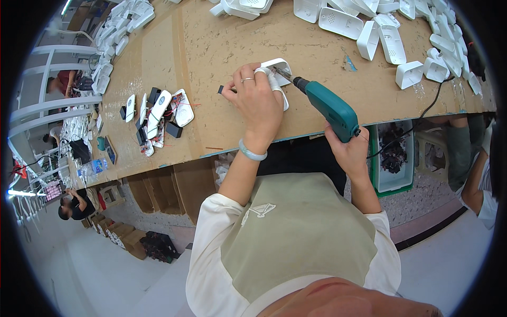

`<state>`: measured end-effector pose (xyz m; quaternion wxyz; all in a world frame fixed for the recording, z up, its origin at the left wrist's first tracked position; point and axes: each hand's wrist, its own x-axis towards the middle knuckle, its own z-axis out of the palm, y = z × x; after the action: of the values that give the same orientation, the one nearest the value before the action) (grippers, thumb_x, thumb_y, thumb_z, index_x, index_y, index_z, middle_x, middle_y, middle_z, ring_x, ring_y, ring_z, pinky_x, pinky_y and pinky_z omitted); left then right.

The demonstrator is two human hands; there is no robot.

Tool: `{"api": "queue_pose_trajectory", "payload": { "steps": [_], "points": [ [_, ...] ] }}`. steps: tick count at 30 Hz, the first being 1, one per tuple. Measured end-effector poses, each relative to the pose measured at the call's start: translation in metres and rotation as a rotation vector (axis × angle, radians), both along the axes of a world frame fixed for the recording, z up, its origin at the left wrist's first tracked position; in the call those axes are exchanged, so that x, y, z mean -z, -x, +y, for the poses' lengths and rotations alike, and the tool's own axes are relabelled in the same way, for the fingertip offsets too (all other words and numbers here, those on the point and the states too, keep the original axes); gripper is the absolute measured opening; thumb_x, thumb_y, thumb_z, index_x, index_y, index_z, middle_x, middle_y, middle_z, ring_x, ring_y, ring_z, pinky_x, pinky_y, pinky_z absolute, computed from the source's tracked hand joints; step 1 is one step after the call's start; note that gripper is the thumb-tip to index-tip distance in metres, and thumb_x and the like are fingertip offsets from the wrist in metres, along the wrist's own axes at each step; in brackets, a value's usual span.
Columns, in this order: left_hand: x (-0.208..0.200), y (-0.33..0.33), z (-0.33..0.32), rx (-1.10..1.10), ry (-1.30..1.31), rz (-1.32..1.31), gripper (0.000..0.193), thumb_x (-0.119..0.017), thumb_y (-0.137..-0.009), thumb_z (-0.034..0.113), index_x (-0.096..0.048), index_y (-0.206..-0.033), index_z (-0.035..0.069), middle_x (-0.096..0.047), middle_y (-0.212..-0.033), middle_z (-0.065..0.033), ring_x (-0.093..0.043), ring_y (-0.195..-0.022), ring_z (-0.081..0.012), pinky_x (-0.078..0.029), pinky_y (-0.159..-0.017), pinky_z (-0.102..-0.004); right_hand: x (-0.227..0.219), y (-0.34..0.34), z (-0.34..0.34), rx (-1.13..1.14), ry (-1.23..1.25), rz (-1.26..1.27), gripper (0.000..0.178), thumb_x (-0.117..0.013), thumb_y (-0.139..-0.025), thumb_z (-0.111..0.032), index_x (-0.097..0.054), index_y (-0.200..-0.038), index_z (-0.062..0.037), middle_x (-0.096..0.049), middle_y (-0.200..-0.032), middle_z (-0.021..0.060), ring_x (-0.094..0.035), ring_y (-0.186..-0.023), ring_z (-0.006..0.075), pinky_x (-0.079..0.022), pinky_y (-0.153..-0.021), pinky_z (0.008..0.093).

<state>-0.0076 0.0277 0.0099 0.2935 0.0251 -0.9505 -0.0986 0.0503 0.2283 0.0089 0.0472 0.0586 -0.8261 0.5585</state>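
Observation:
My left hand (pixel 260 108) is pressed over a white plastic housing (pixel 279 63) on the table, its fingers bent around it. White wrapping covers one or two of its fingers. A small dark block (pixel 221 90) pokes out beside the hand's left side. My right hand (pixel 349 154) grips a teal, pistol-shaped electric screwdriver (pixel 331 108) by its handle. The tool's metal tip points left into the housing, close to the left fingers; whether it touches anything inside I cannot tell.
Left on the cardboard-covered table (pixel 211 42) lies a cluster of white shells (pixel 158 113) with wires and black blocks. White housings (pixel 340 24) pile up along the far side. The cord (pixel 435 98) trails right, above a green-rimmed bin (pixel 393 182). Another person (pixel 478 185) sits at right.

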Motion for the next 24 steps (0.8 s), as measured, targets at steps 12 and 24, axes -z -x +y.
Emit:
{"api": "queue_pose_trajectory", "payload": {
  "steps": [12,24],
  "points": [
    [0.0001,0.001,0.0003,0.007,-0.01,-0.009,0.023,-0.061,-0.064,-0.002,-0.066,-0.085,0.002,-0.062,-0.11,-0.0048,-0.053,-0.11,-0.0246,-0.029,-0.093,-0.0433,-0.0011,-0.0001,-0.0008,0.003,0.002,0.001,0.024,-0.072,-0.082,-0.005,-0.065,-0.104,0.0022,-0.067,-0.076,0.0134,-0.064,-0.063,0.0182,-0.052,-0.066,0.0292],
    [-0.0008,0.0003,0.0007,0.008,-0.016,-0.001,0.022,-0.06,-0.065,-0.002,-0.067,-0.085,0.002,-0.062,-0.109,-0.0047,-0.053,-0.11,-0.0246,-0.03,-0.093,-0.0436,0.0,0.0001,0.0005,-0.002,-0.001,-0.007,0.025,-0.072,-0.083,-0.005,-0.065,-0.105,0.0016,-0.067,-0.076,0.0139,-0.065,-0.063,0.0191,-0.052,-0.066,0.0291]
  ]
}}
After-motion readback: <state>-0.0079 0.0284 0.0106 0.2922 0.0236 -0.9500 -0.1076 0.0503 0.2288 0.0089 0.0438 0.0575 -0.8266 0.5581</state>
